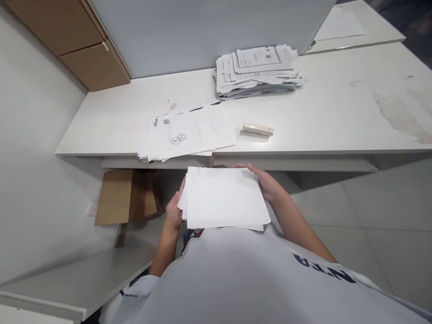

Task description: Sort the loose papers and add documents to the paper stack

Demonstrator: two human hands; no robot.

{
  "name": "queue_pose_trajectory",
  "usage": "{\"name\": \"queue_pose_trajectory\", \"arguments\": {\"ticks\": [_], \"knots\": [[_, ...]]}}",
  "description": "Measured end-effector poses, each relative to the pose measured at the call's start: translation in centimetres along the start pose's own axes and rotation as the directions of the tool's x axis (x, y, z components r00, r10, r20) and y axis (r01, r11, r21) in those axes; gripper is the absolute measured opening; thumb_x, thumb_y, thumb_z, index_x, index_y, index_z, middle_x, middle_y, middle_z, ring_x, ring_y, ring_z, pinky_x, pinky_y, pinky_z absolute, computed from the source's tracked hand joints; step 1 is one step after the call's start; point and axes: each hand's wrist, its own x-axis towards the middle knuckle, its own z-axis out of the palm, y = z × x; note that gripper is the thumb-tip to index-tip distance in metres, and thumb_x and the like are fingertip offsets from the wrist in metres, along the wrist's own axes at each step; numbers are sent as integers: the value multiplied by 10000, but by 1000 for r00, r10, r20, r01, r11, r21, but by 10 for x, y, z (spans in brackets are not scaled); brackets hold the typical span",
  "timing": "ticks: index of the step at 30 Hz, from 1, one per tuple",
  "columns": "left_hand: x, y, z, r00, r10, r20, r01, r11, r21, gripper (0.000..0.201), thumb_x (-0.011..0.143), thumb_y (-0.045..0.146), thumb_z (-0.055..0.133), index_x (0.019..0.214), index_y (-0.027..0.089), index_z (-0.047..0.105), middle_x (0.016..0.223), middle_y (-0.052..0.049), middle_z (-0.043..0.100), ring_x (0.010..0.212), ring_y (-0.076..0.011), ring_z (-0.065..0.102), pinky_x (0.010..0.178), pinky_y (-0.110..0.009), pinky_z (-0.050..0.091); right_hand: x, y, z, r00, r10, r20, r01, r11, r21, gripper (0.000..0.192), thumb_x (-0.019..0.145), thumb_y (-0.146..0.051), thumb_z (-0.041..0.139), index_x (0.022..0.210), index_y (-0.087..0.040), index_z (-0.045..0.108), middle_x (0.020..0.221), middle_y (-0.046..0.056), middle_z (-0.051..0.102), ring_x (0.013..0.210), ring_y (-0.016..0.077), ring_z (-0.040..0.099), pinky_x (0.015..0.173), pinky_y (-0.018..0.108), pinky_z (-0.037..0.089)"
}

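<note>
1. At the bottom centre of the view, just short of the desk edge, the left hand [175,211] grips the left edge of a sheaf of blank sheets [224,198]; its fingers are curled under the paper and mostly hidden, with only the thumb side showing.
2. The right hand [265,183] clasps the sheaf at its far right corner, fingers laid flat along the top edge and closed on the paper.
3. The sheaf lies between the two hands, roughly level, with its long axis running 9 to 3 o'clock; several sheet edges fan out slightly on the left side.
4. From the hands, a loose spread of printed pages [188,134] lies at 12 o'clock, near the front edge of the desk [345,108] and overhanging it a little.
5. A stapler [257,130] rests at about 1 o'clock from the sheaf, just beside the printed pages; the right hand is the nearer one.
6. A tall, untidy stack of documents [257,72] sits farther out at 1 o'clock, against the grey partition [191,25].
7. A cardboard box [125,195] stands under the desk at 9 o'clock.
</note>
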Motion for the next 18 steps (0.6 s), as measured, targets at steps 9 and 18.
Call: {"name": "queue_pose_trajectory", "arguments": {"ticks": [9, 18], "knots": [[-8, -10, -16, 982, -57, 181, 108, 952, -286, 525, 711, 499, 751, 1147, 229, 642, 1099, -45, 686, 1068, -270, 623, 888, -345, 494, -14, -7, -5, 998, 14, -55, -20, 993, -112, 368, 675, -453, 802, 940, -215, 709, 900, 21, 711, 745, 165, 646, 608, 223, 501], [46, 23, 50, 993, -1, 115, 62, 845, -531, 624, 900, 612, 432, 1350, 194, 538, 1361, -98, 572, 1336, -319, 448, 1096, -445, 375, 5, -21, -9, 999, 37, -22, -38, 999, -38, 453, 574, -201, 800, 1016, -222, 701, 865, 17, 738, 667, 172, 674, 604, 272, 548]]}}
